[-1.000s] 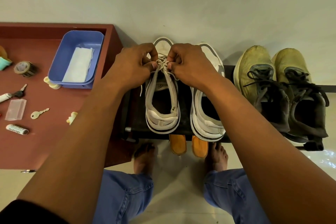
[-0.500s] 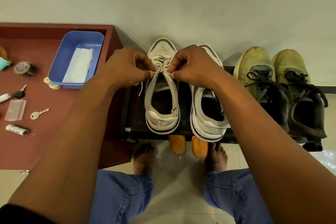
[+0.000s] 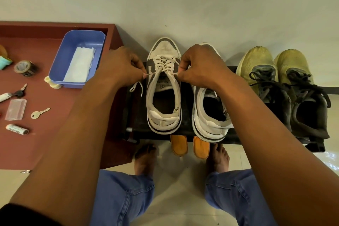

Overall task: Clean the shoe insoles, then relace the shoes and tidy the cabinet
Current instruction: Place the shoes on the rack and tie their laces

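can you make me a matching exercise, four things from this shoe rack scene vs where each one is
Things:
1. white lace
2. folded white cloth
3. orange insoles
4. yellow-green shoes

Places:
A. inside the blue tub on the red cabinet
B. at the right end of the black rack
C. pinched between the left hand and the right hand
D. poking out below the rack's front edge, between the bare feet

Pairs: 1-C, 2-A, 3-D, 4-B
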Demonstrator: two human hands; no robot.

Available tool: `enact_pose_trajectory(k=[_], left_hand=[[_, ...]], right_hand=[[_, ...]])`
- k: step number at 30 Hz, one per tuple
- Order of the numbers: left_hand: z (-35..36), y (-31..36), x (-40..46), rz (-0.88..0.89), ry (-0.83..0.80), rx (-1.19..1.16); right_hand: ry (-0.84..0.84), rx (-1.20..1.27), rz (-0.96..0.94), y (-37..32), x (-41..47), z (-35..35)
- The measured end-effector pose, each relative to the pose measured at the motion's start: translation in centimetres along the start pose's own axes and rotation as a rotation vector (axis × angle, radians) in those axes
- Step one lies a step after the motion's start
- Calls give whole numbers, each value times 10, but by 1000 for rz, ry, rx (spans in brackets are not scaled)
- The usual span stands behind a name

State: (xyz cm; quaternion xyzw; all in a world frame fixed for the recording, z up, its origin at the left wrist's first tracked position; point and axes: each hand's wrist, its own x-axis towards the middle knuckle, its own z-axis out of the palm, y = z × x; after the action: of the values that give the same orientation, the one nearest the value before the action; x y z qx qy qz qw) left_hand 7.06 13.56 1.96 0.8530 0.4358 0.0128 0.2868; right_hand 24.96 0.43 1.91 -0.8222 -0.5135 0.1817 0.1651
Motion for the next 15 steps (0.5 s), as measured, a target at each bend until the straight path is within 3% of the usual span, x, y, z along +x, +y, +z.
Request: enact_pose_trajectory(k=[8, 15], left_hand=[[4, -1, 3, -93, -19, 22], [-6, 8, -7, 66, -107, -104]], right_hand=[[-7, -168, 18, 8, -2, 0], [-87, -31, -36, 1, -2, -7]])
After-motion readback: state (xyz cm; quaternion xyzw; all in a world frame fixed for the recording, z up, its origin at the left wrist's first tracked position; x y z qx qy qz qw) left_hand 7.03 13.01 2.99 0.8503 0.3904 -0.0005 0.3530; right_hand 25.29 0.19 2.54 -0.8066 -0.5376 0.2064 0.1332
